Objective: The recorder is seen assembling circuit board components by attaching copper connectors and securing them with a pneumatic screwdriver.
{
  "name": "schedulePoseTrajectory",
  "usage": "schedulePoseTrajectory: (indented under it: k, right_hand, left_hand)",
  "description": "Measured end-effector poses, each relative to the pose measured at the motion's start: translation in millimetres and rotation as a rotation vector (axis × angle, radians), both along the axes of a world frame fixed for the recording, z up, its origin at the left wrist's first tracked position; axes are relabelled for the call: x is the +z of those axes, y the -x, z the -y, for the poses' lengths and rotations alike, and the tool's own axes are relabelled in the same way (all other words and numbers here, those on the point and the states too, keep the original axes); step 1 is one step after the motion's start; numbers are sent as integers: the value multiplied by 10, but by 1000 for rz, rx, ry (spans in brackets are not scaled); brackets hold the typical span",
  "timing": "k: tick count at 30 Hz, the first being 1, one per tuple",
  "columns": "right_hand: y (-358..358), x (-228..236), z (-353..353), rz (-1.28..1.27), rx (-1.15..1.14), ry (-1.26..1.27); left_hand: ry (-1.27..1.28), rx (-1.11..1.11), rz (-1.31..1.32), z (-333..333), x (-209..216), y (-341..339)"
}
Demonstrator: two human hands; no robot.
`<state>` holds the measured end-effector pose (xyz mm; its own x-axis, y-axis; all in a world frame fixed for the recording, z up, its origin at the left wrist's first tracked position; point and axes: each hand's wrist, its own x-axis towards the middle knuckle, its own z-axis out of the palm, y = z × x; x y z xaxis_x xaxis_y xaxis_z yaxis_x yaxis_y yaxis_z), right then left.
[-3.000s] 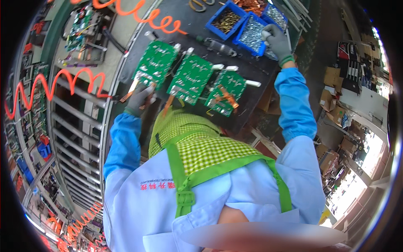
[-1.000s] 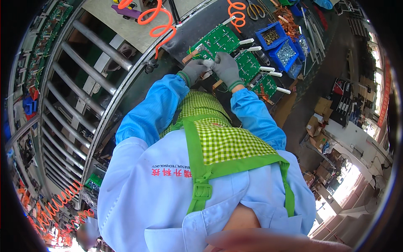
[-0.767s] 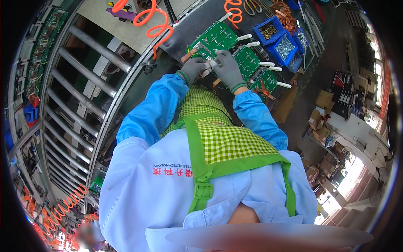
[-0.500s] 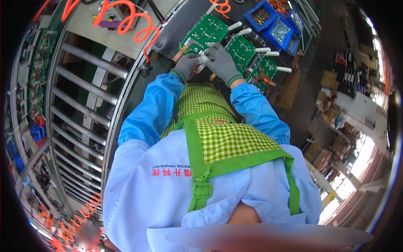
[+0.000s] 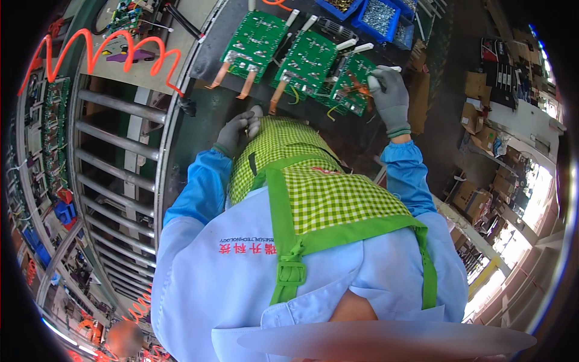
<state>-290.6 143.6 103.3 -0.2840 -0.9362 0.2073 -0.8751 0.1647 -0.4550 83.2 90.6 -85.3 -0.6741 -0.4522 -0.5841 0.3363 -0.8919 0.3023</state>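
Wearing grey gloves, you have your right hand (image 5: 391,101) at the outer edge of the rightmost green circuit board (image 5: 345,99), its fingers bent toward the copper strips (image 5: 357,89) lying across that board; whether they touch or grip anything cannot be told. Your left hand (image 5: 240,130) is curled just beside your green checked apron (image 5: 325,202), near the bench's close side, and this view does not show whether its fingers are clamped on something. The 3 boards make a slanting row on the dark workbench (image 5: 211,60): the middle board (image 5: 310,57) lies between the rightmost and the left board (image 5: 258,37). From the left board's near edge 2 copper tabs (image 5: 246,85) stick out, and 1 more from the middle board. Beyond the row, a blue bin (image 5: 369,32) holds silvery fasteners (image 5: 378,16). To your left, an orange coiled hose (image 5: 158,40) hangs above a roller conveyor (image 5: 117,141).
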Motion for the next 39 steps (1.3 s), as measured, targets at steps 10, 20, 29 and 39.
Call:
schedulePoseTrajectory:
  k: [10, 20, 29, 39]
  right_hand:
    - [792, -400, -34, 139, 333, -430]
    - [694, -526, 85, -66, 419, -599]
    - [702, -492, 140, -181, 104, -496]
    - [850, -546, 83, 127, -17, -364]
  left_hand:
    - [-17, -117, -10, -605, 592, 1083]
    - [203, 34, 83, -757, 735, 1389]
    - [183, 38, 129, -511, 665, 1545]
    - [25, 166, 49, -163, 207, 1665]
